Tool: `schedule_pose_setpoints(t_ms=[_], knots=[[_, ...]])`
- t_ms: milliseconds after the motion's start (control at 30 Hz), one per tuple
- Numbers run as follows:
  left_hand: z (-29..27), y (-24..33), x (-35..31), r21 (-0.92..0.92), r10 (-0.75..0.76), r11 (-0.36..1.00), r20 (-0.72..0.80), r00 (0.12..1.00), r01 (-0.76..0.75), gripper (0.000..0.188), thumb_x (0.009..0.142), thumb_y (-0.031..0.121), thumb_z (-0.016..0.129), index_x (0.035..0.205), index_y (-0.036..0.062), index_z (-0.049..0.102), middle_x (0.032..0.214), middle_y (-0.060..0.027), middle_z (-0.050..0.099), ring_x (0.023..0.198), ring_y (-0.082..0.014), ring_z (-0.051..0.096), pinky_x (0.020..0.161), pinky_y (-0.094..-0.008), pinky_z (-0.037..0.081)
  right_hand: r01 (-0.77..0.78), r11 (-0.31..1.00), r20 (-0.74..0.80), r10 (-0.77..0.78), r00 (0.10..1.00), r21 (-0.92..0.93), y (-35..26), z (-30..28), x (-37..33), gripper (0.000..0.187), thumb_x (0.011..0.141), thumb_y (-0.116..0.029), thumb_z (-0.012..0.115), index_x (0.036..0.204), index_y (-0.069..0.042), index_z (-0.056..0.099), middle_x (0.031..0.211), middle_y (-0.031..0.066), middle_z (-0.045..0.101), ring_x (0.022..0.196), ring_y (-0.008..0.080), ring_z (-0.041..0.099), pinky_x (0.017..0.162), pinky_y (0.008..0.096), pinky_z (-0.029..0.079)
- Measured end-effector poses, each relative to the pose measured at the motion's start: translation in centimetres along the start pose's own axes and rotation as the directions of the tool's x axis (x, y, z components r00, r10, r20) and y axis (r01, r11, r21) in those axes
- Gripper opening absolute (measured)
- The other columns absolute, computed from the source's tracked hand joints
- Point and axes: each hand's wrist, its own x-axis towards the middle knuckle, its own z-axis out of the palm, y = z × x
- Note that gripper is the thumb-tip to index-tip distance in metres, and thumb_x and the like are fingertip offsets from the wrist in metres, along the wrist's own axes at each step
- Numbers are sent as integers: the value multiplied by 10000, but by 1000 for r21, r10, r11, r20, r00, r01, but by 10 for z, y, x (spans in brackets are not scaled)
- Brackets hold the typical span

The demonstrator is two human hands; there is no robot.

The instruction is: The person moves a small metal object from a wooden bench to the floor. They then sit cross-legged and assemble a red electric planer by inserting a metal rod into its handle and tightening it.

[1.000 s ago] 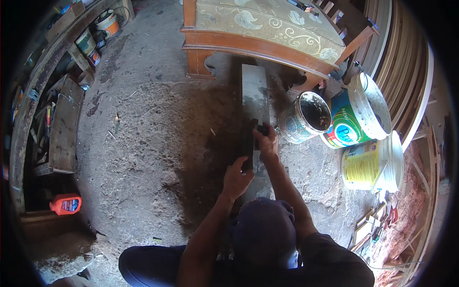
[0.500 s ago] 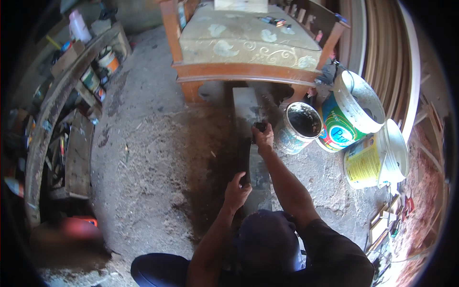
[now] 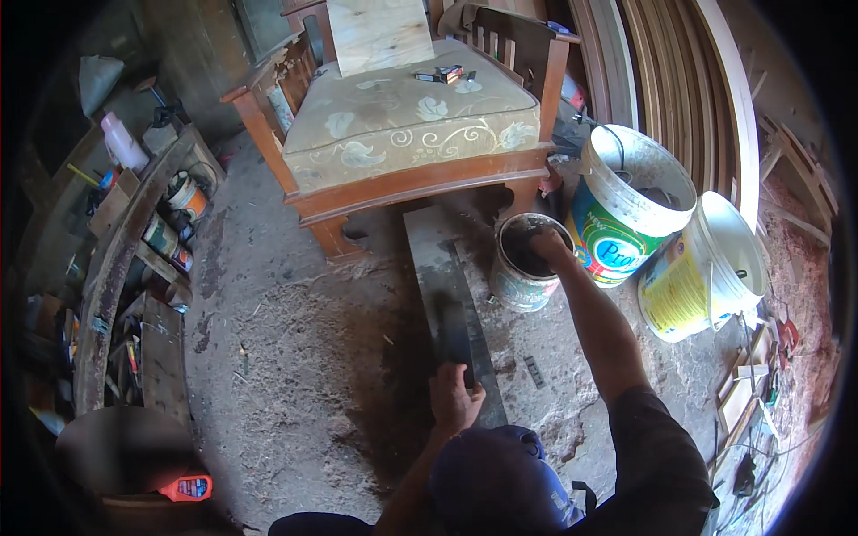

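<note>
My left hand [image 3: 456, 397] is closed round the near end of a long, dark, flat piece [image 3: 454, 339]. Its far end is blurred, and its exact kind cannot be made out. The piece lies along a narrow grey board [image 3: 424, 237], wet and dark in places, which runs away from me on the floor. My right hand [image 3: 550, 248] reaches down into a small round pail [image 3: 523, 293] with a dark inside. Its fingers are hidden there, so their grip does not show. Beside the board, a small dark rectangular block [image 3: 534, 371] lies on the floor.
A wooden armchair [image 3: 420, 192] with a patterned cushion stands ahead, over the board's far end. Two big buckets, one green-labelled [image 3: 617, 228] and one yellow-labelled [image 3: 670, 299], stand right. A rough bench [image 3: 121, 259] with cans lines the left. Long planks [image 3: 688, 98] lean behind.
My right hand has left the dark piece on the board and gone into the small pail. My left hand stays on the near end. The view has shifted, showing more of the chair.
</note>
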Motion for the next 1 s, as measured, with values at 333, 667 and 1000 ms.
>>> schedule_pose_setpoints(t_ms=[333, 667, 1000], knots=[[-20, 4, 8, -5, -38, 999, 14, 999, 38, 435, 805, 232, 765, 1192, 113, 606, 1151, -118, 624, 1010, -366, 612, 838, -475, 502, 94, 848, 93, -53, 994, -522, -3, 25, 11, 596, 810, -363, 667, 1283, 0, 662, 1318, 256, 642, 1256, 390, 608, 1096, 424, 460], [-45, 25, 76, -757, -333, 430, 373, 866, 492, 622, 946, 151, 733, 1457, -34, 431, 1274, -180, 640, 1136, -213, 637, 964, -341, 513, 514, 556, -341, -391, 855, 653, -60, 11, -185, 356, 848, 12, 686, 1172, -77, 567, 1053, 48, 637, 959, 143, 599, 848, 311, 512], [-147, 77, 116, -571, -172, 811, -26, 985, 126, 1082, 820, 180, 856, 1596, -27, 131, 1502, -279, 442, 1356, -321, 504, 1098, -412, 433, 639, 374, -285, -666, 689, 672, -94, 91, -332, 413, 840, 97, 714, 1140, -70, 484, 1137, 68, 568, 1056, 137, 567, 922, 314, 492]])
